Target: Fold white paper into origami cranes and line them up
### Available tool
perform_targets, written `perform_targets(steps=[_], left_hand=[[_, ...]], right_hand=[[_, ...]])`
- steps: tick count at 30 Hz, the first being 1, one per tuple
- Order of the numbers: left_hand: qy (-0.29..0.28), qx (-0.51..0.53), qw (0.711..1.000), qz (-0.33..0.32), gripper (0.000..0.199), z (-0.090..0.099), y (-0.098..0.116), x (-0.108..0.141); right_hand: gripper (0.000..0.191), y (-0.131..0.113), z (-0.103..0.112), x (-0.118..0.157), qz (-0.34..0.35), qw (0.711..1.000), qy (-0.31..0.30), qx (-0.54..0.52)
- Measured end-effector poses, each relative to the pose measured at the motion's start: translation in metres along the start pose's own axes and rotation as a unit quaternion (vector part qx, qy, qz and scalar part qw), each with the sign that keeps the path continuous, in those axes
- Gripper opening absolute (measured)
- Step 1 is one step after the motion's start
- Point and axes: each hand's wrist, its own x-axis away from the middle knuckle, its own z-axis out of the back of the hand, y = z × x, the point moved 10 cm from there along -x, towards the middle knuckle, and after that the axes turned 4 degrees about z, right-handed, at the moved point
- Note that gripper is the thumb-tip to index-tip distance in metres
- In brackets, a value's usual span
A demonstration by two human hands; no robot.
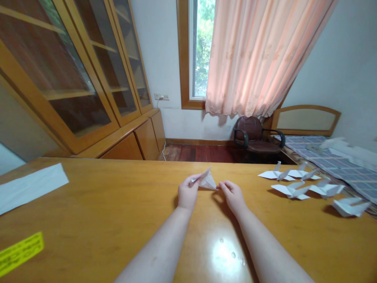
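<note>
A folded piece of white paper [208, 181] is held just above the wooden table [118, 220], near its far edge. My left hand [187, 192] is closed on the paper's left side, with the fingers pinching it. At the paper's lower right corner, the thumb and forefinger of my right hand [232, 194] pinch the tip. Several folded white paper birds [290, 190] stand on the table to the right of my hands.
White paper [32, 188] lies at the table's left, with a yellow strip with writing [20, 253] nearer. Beyond the table are a glass-door cabinet [118, 122], a brown chair [250, 133], a pink curtain [250, 59] and a bed [332, 153].
</note>
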Motion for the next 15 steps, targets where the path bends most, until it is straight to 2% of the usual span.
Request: perform_targets(steps=[3, 4, 6, 9, 12, 15], left_hand=[[-0.128, -0.027, 0.978, -0.163, 0.016, -0.027, 0.031, 0.015], [-0.152, -0.043, 0.966, -0.206, 0.013, -0.033, 0.038, 0.021], [-0.198, -0.085, 0.940, -0.263, 0.011, -0.046, 0.047, 0.032], [-0.246, -0.143, 0.917, -0.280, 0.012, -0.059, 0.047, 0.041], [-0.289, -0.201, 0.902, -0.252, 0.022, -0.069, 0.035, 0.043], [-0.311, -0.244, 0.893, -0.214, 0.032, -0.074, 0.021, 0.042]], right_hand=[[0.063, 0.011, -0.031, 0.005, -0.070, 0.972, -0.094, -0.205], [0.066, 0.011, -0.035, 0.006, -0.074, 0.961, -0.104, -0.246], [0.071, 0.009, -0.032, 0.004, -0.068, 0.947, -0.084, -0.303], [0.071, 0.007, -0.022, 0.002, -0.066, 0.938, -0.052, -0.335], [0.054, 0.012, -0.017, 0.001, -0.098, 0.938, -0.041, -0.329], [0.038, 0.021, -0.005, -0.001, -0.121, 0.953, 0.006, -0.279]])
